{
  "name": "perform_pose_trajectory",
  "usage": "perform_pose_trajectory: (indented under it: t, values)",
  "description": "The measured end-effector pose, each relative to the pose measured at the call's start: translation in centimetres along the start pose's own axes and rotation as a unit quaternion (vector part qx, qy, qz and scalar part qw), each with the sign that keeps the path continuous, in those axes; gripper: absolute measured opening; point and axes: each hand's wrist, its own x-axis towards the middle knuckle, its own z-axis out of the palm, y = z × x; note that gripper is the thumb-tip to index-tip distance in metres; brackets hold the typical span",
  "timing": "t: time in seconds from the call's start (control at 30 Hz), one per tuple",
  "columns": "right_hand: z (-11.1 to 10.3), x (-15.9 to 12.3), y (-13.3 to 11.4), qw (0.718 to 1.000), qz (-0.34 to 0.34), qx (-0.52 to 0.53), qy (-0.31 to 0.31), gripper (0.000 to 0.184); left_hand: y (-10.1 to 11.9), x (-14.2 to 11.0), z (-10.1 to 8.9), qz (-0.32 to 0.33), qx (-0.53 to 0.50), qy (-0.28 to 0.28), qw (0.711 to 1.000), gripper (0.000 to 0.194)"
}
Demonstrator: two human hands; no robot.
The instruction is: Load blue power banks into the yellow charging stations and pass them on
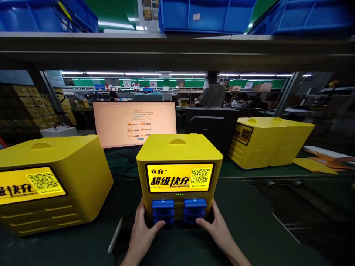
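Note:
A yellow power bank station (180, 149) stands in front of me in the middle of the bench, its front screen (180, 178) lit with dark lettering and a QR code. Below the screen is a short row of small green lights. Blue power banks (163, 211) stick out of slots in two stacks, left and right. My left hand (142, 231) clasps the station's lower left side, its thumb by the left stack. On the opposite side my right hand (216, 225) grips the lower right edge, thumb near the right stack. The other fingers are partly hidden behind the casing.
Another lit yellow station (88, 177) stands at left, and two more (257, 144) at right. Behind are a monitor (116, 122) and a black case (209, 125). Blue bins (208, 16) line the overhead shelf (177, 46). A person (213, 95) stands farther back.

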Motion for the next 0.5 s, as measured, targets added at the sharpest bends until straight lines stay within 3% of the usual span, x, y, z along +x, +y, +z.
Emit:
perform_pose_trajectory:
  t: [0.2, 0.33, 0.43, 0.5]
  values:
    - [1.1, 0.3, -2.0, 0.995, 0.036, 0.071, 0.052, 0.084, 1.6, 0.9, 0.3, -0.028, -0.041, 0.003, 0.999, 0.086]
    - [0.6, 0.8, -1.4, 0.994, 0.016, 0.099, 0.042, 0.081, 1.7, 1.8, 0.1, -0.037, -0.068, 0.017, 0.997, 0.09]
    - [-1.1, 2.0, 0.3, 0.996, 0.015, 0.085, 0.016, 0.07, -1.1, 2.3, -2.0, 0.026, 0.064, -0.025, 0.997, 0.083]
    - [-2.5, 3.6, 1.7, 0.998, 0.029, 0.039, 0.05, 0.06, -4.5, 2.6, -4.2, 0.118, 0.223, -0.059, 0.966, 0.07]
